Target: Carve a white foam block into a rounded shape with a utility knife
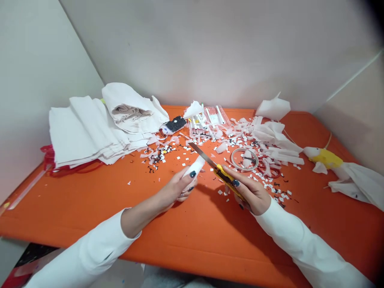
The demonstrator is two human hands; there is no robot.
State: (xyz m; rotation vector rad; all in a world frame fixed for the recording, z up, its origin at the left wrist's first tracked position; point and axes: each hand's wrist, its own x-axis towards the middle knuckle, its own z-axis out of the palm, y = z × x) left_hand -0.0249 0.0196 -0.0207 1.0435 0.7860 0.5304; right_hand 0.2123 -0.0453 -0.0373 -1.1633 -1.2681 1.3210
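My left hand (183,185) is closed around a white piece (196,166), perhaps foam or folded paper, whose upper end sticks out past the fingers. My right hand (252,193) grips a yellow utility knife (225,176) with its long blade (201,152) extended. The blade points up and left and lies just above the white piece; whether they touch I cannot tell. Both hands are over the front middle of the orange table (180,236). Small white and black scraps (163,154) are scattered beyond them.
White sheets (81,132) are stacked at the left, with a rolled bundle (126,106) on top. A tape roll (244,159), paper shreds (270,136) and a plastic marker case (217,116) lie beyond my hands. A white and yellow bird-like figure (330,160) is at the right.
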